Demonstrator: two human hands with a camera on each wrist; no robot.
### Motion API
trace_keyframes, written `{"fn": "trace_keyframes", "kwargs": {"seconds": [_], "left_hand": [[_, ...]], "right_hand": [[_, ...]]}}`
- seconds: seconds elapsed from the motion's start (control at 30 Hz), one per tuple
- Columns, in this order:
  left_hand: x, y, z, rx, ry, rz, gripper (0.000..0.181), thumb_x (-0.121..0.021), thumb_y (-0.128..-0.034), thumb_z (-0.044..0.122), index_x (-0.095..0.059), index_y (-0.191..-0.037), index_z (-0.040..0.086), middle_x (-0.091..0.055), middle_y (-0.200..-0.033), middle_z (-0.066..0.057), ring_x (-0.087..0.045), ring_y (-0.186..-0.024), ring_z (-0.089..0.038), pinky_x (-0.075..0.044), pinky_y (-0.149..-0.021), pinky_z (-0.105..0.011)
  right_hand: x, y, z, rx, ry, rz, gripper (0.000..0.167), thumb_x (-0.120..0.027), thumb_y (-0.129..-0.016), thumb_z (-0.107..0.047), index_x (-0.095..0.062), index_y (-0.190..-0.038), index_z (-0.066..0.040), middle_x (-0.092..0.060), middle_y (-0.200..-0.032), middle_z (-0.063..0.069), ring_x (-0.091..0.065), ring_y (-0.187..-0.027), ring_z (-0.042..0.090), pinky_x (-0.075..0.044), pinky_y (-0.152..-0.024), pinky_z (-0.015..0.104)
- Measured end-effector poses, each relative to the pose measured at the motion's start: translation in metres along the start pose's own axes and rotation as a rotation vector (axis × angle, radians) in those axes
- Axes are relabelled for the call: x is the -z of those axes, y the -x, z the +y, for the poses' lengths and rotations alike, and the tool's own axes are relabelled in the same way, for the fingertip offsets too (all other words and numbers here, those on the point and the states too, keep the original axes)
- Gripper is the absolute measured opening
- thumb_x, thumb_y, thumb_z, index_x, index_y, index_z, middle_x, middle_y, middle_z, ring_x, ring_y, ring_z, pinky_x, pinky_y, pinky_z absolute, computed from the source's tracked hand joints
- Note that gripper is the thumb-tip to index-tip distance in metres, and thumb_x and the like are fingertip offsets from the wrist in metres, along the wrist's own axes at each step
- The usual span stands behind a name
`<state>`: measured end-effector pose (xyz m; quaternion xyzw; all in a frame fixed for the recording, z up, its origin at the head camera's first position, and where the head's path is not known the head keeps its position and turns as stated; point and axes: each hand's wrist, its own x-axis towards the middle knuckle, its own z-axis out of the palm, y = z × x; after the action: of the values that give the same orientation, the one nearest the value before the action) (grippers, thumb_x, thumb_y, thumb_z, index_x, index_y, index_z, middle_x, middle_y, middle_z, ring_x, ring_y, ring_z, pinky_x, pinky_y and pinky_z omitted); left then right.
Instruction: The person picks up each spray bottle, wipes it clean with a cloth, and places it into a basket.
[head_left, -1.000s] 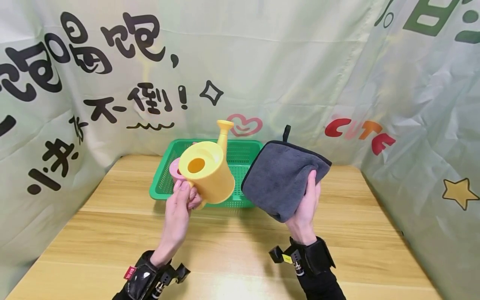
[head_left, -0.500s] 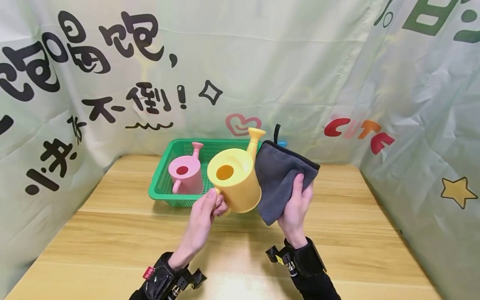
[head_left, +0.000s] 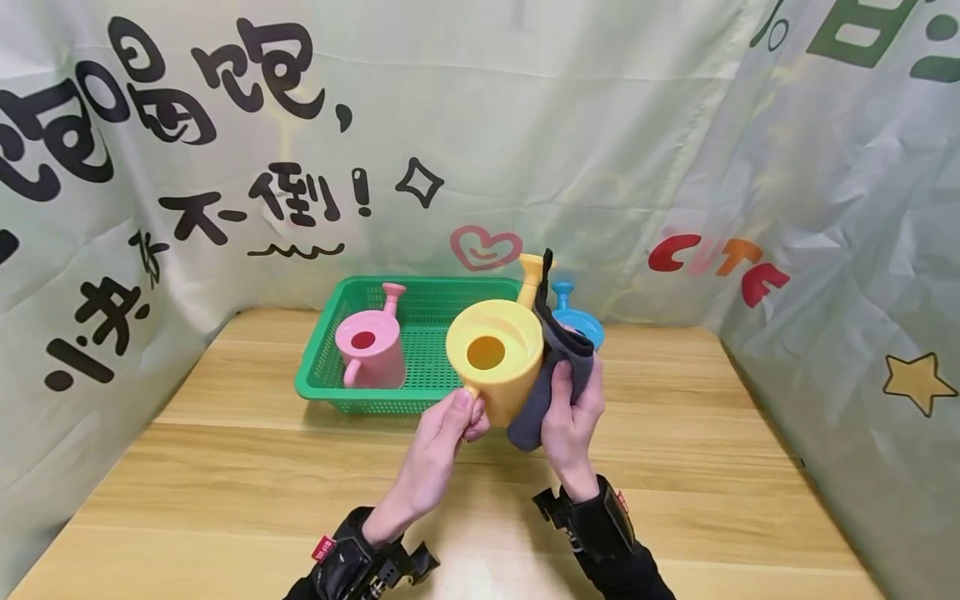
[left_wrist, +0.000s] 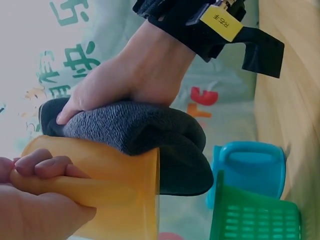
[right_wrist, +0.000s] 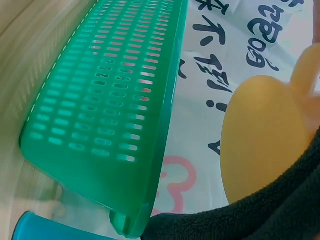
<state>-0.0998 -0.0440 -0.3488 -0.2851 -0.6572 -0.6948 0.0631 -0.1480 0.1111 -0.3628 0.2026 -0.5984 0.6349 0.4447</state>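
A yellow watering can (head_left: 502, 367) is held up in front of the basket, its spout pointing away. The left hand (head_left: 442, 442) grips its handle, fingers curled round it in the left wrist view. Against the can's right side lies a dark grey cloth (head_left: 555, 375), bunched in the right hand (head_left: 573, 417). That cloth (left_wrist: 135, 130) touches the yellow wall of the can (left_wrist: 125, 200) in the left wrist view. The right wrist view shows the can's base (right_wrist: 265, 140) beside the cloth (right_wrist: 250, 215).
A green basket (head_left: 324, 393) stands at the back of the wooden table (head_left: 247, 483), with a pink watering can (head_left: 378, 358) inside at its left. Behind the cloth, right of the basket, is a blue watering can (head_left: 588, 323). Printed fabric hangs around the table.
The left hand has carried the yellow can rightward until it meets the cloth. The right hand has moved slightly left and folded the cloth against it. The pink and blue cans have come into view.
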Motion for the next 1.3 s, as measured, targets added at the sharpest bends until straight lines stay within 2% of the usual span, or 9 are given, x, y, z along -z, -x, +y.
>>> {"fn": "trace_keyframes", "kwargs": {"seconds": [0.13,0.23,0.37,0.53,0.6,0.73,0.9,1.03,1.3], "left_hand": [[-0.006,-0.001,-0.001,-0.024,0.004,0.050,0.040,-0.023,-0.1114,0.015,-0.034,-0.077,-0.001,-0.031,-0.068,-0.015,-0.037,-0.065,-0.013,-0.032,-0.065,-0.023],[-0.008,-0.001,-0.003,-0.039,0.014,0.102,0.041,-0.023,-0.1114,0.016,-0.032,-0.075,-0.001,-0.029,-0.066,-0.015,-0.035,-0.062,-0.012,-0.032,-0.062,-0.023],[-0.010,-0.002,-0.004,-0.041,0.042,0.139,0.042,-0.023,-0.1116,0.017,-0.031,-0.075,-0.001,-0.027,-0.065,-0.015,-0.032,-0.059,-0.015,-0.029,-0.058,-0.025],[-0.010,-0.005,-0.004,-0.033,0.132,0.155,0.043,-0.023,-0.1118,0.019,-0.028,-0.074,-0.002,-0.025,-0.065,-0.012,-0.026,-0.057,-0.025,-0.024,-0.056,-0.029],[-0.010,-0.007,-0.004,-0.035,0.170,0.163,0.044,-0.022,-0.1119,0.019,-0.026,-0.074,-0.002,-0.024,-0.065,-0.011,-0.025,-0.058,-0.024,-0.023,-0.056,-0.030],[-0.009,-0.011,-0.003,-0.029,0.233,0.186,0.046,-0.021,-0.1123,0.021,-0.025,-0.074,-0.004,-0.025,-0.067,-0.006,-0.026,-0.060,-0.022,-0.023,-0.060,-0.031],[-0.007,-0.013,0.002,0.060,0.318,0.254,0.043,-0.023,-0.1121,0.026,-0.029,-0.076,0.003,-0.029,-0.068,0.002,-0.029,-0.063,-0.013,-0.029,-0.065,-0.024],[-0.002,-0.013,0.006,0.140,0.417,0.309,0.038,-0.028,-0.1116,0.030,-0.035,-0.080,0.010,-0.031,-0.070,0.006,-0.031,-0.065,-0.006,-0.034,-0.067,-0.020],[0.005,-0.013,0.012,0.191,0.543,0.326,0.035,-0.030,-0.1109,0.036,-0.035,-0.085,0.012,-0.033,-0.075,0.009,-0.032,-0.066,-0.002,-0.033,-0.067,-0.017]], "right_hand": [[-0.001,0.002,0.000,0.029,0.005,-0.022,0.031,-0.045,-0.100,0.006,-0.048,-0.129,0.018,-0.062,-0.135,-0.007,-0.058,-0.127,0.014,-0.045,-0.111,0.028],[-0.003,0.003,0.000,0.054,0.002,-0.068,0.033,-0.047,-0.100,0.005,-0.048,-0.131,0.017,-0.060,-0.140,-0.003,-0.056,-0.132,0.017,-0.043,-0.113,0.030],[-0.006,0.004,0.001,0.117,0.003,-0.133,0.036,-0.050,-0.099,0.005,-0.049,-0.133,0.016,-0.057,-0.146,0.012,-0.052,-0.139,0.025,-0.040,-0.117,0.035],[-0.009,0.005,0.004,0.251,0.094,-0.172,0.037,-0.054,-0.101,-0.007,-0.054,-0.131,0.015,-0.052,-0.144,0.030,-0.046,-0.144,0.033,-0.037,-0.120,0.038],[-0.010,0.006,0.006,0.316,0.135,-0.176,0.038,-0.056,-0.102,-0.012,-0.056,-0.130,0.014,-0.051,-0.144,0.032,-0.045,-0.144,0.035,-0.036,-0.120,0.040],[-0.012,0.006,0.009,0.429,0.192,-0.195,0.037,-0.059,-0.101,-0.014,-0.061,-0.130,0.008,-0.052,-0.145,0.029,-0.044,-0.144,0.040,-0.034,-0.121,0.046],[-0.015,0.007,0.013,0.521,0.237,-0.247,0.033,-0.058,-0.101,-0.015,-0.065,-0.131,-0.004,-0.054,-0.147,0.022,-0.043,-0.144,0.042,-0.031,-0.122,0.051],[-0.015,0.007,0.014,0.594,0.285,-0.294,0.031,-0.054,-0.102,-0.012,-0.067,-0.130,-0.008,-0.055,-0.147,0.019,-0.043,-0.144,0.042,-0.031,-0.122,0.053],[-0.012,0.003,0.015,0.667,0.330,-0.358,0.028,-0.054,-0.102,-0.015,-0.071,-0.123,-0.008,-0.057,-0.145,0.018,-0.046,-0.141,0.045,-0.030,-0.121,0.054]]}}
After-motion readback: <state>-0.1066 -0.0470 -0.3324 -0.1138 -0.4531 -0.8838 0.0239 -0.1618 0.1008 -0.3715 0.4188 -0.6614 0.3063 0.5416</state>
